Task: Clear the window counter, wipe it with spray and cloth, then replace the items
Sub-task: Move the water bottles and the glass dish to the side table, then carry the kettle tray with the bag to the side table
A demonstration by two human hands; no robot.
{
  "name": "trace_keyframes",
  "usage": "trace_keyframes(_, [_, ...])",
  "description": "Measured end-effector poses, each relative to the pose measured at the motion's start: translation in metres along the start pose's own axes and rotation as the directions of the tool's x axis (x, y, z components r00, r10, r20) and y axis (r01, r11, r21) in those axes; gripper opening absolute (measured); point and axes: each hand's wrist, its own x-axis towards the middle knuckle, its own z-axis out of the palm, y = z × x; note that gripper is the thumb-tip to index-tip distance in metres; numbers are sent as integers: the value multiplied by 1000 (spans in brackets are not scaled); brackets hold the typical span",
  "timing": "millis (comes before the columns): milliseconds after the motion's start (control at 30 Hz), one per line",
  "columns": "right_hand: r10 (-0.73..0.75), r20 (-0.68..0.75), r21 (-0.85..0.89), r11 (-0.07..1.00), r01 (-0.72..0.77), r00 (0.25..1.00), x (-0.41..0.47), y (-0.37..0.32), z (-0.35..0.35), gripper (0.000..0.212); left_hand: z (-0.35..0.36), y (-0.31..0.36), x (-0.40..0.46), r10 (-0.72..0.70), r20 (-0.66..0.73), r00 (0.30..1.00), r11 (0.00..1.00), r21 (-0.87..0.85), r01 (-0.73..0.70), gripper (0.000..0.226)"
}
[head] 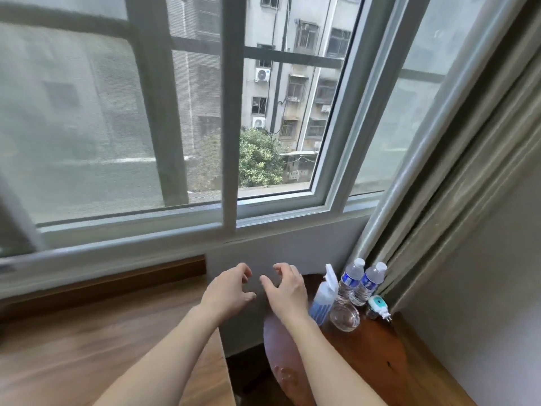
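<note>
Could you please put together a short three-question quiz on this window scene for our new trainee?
1. True or false: the left hand and the right hand each hold a cloth.
2. How many water bottles stand on the dark round table?
3. Which item lies nearest the curtain: A) spray bottle, B) glass bowl, C) plug-in device?

Key
1. False: both hands are empty, with fingers loosely curled.
2. Two: the nearer water bottle and the farther water bottle, side by side.
3. C.
</note>
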Motion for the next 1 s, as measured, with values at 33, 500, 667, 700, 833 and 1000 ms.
trace_keyframes(33, [-25, 10, 6, 1000, 25, 1000, -4, -11, 7, 43, -9, -7, -5, -7, -14, 1000, 1000, 4, 7, 40])
trace_keyframes(500, [-345, 338, 40, 935, 353, 876, -59, -161, 104, 45, -133, -121, -121, -336, -305, 891, 936, -2, 352, 43])
trace_keyframes(667, [-416, 467, 73, 898, 435, 780, -84, -189, 134, 49, -148, -150, -171, -436, -365, 822, 887, -20, 462, 42])
trace_keyframes(700, [-423, 494, 75, 891, 447, 760, -91, -195, 141, 50, -149, -156, -185, -458, -368, 809, 875, -26, 484, 43])
trace_keyframes(833, [-443, 600, 88, 864, 496, 666, -132, -226, 166, 52, -162, -184, -243, -563, -361, 743, 810, -63, 584, 44])
trace_keyframes(1000, [-490, 677, 101, 801, 590, 549, -186, -280, 202, 50, -197, -220, -312, -661, -384, 645, 733, -144, 665, 47])
